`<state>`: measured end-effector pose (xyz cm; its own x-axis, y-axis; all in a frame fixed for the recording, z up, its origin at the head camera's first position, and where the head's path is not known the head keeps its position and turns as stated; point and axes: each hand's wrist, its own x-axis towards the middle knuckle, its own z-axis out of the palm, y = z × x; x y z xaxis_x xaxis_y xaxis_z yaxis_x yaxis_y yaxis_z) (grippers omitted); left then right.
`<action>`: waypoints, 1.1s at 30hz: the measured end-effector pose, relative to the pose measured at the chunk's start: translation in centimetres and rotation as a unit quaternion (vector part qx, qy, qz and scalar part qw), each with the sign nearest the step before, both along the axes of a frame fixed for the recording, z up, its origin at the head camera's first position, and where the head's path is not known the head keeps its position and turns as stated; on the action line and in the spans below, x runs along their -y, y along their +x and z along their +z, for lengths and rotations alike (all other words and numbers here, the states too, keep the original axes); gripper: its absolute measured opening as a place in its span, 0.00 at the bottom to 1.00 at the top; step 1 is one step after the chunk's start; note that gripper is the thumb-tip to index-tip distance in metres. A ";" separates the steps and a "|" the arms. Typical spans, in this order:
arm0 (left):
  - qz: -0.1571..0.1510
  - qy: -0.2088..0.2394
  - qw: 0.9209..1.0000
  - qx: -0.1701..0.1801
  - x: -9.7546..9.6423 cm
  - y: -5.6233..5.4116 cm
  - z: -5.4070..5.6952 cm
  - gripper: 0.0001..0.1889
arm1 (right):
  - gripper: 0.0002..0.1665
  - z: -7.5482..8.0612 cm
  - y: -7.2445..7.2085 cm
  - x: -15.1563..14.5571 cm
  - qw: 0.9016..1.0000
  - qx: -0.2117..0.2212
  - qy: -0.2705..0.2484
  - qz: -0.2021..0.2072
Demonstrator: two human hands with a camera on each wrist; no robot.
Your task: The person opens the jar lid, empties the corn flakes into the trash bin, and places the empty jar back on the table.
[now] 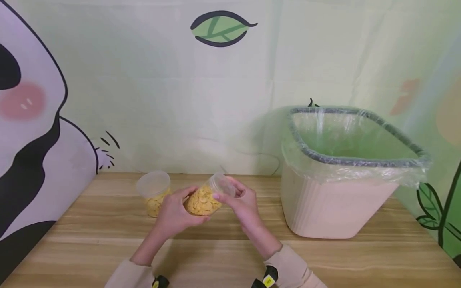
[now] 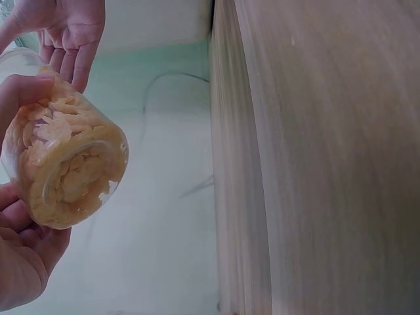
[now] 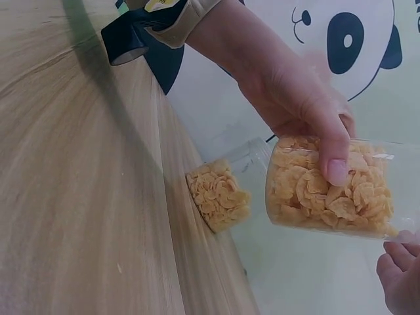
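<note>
My left hand (image 1: 176, 214) grips a clear plastic jar (image 1: 203, 201) of yellow corn flakes round its lower body. The jar is raised above the table and tilted, its base toward the left and its top to the right. With thumb and fingers, my right hand (image 1: 247, 206) holds the jar's translucent lid (image 1: 227, 188). Seen from the left wrist, the jar's round base faces the camera. A second jar (image 1: 153, 203) with a pale lid stands upright on the table just left of my left hand, also partly filled with flakes.
A pale pink waste bin (image 1: 335, 208) with a grey rim and clear liner bag stands at the right of the wooden table (image 1: 212, 260). Behind the table hangs a printed backdrop (image 1: 173, 100) with a panda and leaves.
</note>
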<state>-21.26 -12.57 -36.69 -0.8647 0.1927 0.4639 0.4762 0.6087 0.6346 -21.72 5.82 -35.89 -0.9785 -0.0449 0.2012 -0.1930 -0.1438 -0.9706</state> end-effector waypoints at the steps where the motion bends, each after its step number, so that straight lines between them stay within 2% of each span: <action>1: -0.001 0.000 1.000 0.000 0.0 0.0 0.0 0.36 | 0.33 0.0 0.0 0.0 1.000 0.000 0.000 -0.001; 21: 0.000 0.000 1.000 0.009 0.1 0.1 -0.1 0.39 | 0.33 -0.3 0.0 -0.1 1.000 -0.025 -0.003 0.016; 28: -0.020 0.021 0.999 0.017 0.0 0.0 -0.1 0.37 | 0.32 -0.3 0.2 -0.2 0.999 -0.038 0.001 0.012; 33: -0.047 0.035 0.997 0.046 0.2 0.1 -0.3 0.38 | 0.34 -0.2 0.2 -0.4 0.997 -0.068 0.009 0.025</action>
<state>-21.17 -12.73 -37.00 -0.8841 0.2449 0.3979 0.4663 0.5160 0.7185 -21.57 6.23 -36.12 -0.9389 -0.0986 0.3298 -0.3152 -0.1391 -0.9388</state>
